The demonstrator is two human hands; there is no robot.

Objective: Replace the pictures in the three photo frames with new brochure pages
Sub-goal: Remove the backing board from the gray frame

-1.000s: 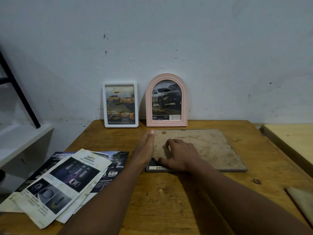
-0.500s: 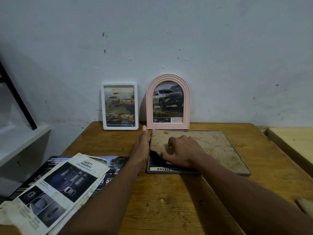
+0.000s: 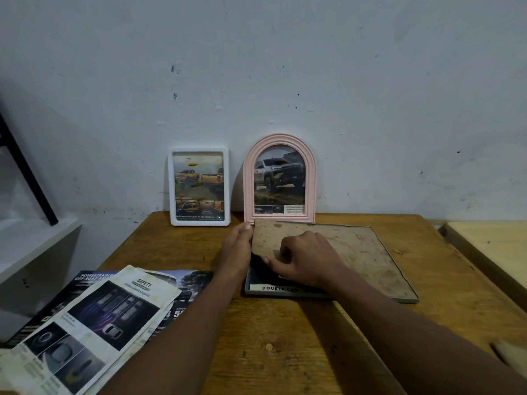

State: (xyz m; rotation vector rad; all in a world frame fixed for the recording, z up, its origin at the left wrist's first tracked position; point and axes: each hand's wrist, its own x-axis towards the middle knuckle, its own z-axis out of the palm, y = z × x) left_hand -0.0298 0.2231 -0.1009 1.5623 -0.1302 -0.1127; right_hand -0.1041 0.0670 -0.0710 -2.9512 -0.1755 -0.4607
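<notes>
A grey frame (image 3: 410, 300) lies face down on the wooden table (image 3: 285, 352). Its brown backing board (image 3: 356, 252) is raised at the left end, baring a brochure page (image 3: 273, 287) printed "DOUBLE" underneath. My left hand (image 3: 238, 248) presses flat against the board's left edge. My right hand (image 3: 302, 259) pinches the board's near left corner. A white rectangular frame (image 3: 199, 187) and a pink arched frame (image 3: 279, 179) stand against the wall, each showing a truck picture. Loose brochure pages (image 3: 94, 323) lie at the table's left front.
A white shelf (image 3: 34, 246) with a black slanted bar (image 3: 25, 169) stands to the left of the table. A second pale wooden surface (image 3: 490, 246) adjoins on the right. A light object (image 3: 510, 357) sits at the right front edge.
Both hands have slid away from me along the frame. The backing board's left end has come up, and more of the brochure page beneath now shows.
</notes>
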